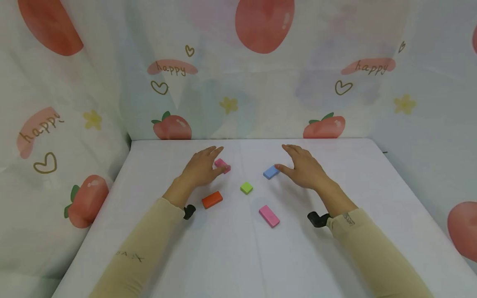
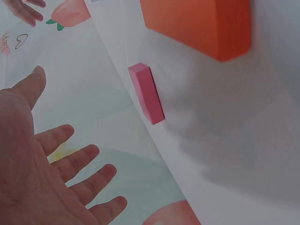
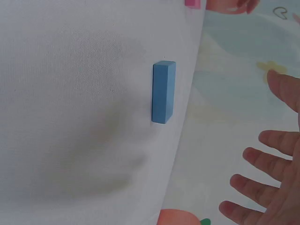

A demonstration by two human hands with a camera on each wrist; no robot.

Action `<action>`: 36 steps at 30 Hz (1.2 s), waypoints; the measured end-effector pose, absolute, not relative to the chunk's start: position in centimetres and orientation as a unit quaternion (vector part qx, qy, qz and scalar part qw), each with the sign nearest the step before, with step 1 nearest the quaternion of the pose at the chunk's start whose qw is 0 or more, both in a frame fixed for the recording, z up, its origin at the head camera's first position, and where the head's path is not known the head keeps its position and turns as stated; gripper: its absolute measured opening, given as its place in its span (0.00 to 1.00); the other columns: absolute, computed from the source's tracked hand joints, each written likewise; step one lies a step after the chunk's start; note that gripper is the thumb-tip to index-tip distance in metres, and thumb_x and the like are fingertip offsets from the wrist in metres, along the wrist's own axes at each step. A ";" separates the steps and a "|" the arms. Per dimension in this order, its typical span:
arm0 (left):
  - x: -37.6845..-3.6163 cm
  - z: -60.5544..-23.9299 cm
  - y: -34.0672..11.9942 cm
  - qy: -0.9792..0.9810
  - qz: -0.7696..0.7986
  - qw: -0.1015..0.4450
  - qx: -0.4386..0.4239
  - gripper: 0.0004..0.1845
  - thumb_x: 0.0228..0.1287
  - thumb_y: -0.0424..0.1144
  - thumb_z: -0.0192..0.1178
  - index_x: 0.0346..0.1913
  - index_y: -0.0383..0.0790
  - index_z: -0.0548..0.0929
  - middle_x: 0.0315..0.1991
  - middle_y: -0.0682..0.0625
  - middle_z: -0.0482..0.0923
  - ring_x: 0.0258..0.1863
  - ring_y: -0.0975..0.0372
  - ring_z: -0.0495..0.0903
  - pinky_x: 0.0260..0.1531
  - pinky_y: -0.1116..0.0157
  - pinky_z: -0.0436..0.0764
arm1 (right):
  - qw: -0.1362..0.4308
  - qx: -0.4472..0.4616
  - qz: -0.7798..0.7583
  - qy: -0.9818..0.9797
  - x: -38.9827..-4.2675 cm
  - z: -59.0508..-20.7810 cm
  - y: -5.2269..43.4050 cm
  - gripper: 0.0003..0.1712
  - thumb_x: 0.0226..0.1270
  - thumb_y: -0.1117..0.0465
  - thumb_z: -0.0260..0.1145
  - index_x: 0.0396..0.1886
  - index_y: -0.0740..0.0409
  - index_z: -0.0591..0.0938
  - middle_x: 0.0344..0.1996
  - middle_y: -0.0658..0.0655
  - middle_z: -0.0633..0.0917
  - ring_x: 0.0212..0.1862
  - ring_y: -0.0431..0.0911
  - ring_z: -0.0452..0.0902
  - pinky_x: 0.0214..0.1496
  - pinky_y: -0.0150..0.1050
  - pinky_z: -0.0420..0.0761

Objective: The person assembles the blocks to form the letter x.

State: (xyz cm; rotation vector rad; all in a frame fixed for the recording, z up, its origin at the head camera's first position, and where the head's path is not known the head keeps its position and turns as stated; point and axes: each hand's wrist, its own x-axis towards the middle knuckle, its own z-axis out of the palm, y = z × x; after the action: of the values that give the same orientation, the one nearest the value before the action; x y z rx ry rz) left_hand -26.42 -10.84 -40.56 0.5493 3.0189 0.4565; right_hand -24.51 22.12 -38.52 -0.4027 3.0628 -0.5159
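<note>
My left hand hovers over the table with its fingers spread and holds nothing. Its thumb overlaps a pink block in the head view, while the left wrist view shows that pink block lying apart from the hand. An orange block lies nearer, below the left wrist. My right hand, fingers extended and nothing in its grasp, hovers near a blue block. The right wrist view shows a gap between the fingers and the blue block. Between the hands lies a small green block, with another pink block nearer.
The blocks lie on a white-covered table. A patterned cloth with strawberries and hearts hangs behind it and along both sides. Small black devices, one at the left wrist and one at the right wrist, stick out below the sleeves.
</note>
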 end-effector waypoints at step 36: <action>-24.2 -43.6 -6.8 0.950 0.279 0.043 0.130 0.39 0.58 0.62 0.63 0.71 0.58 0.64 0.68 0.53 0.67 0.66 0.56 0.68 0.64 0.52 0.70 | 0.057 -0.102 -0.241 0.964 -19.5 -40.8 21.1 0.43 0.59 0.34 0.65 0.69 0.49 0.68 0.55 0.57 0.76 0.56 0.53 0.75 0.50 0.50 0.76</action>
State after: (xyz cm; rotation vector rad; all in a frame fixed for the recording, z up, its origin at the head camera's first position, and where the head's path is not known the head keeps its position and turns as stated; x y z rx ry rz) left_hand -24.25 -6.84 -43.64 0.3965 2.9061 0.8538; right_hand -19.52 21.08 -40.78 -0.3089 2.9225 -0.7299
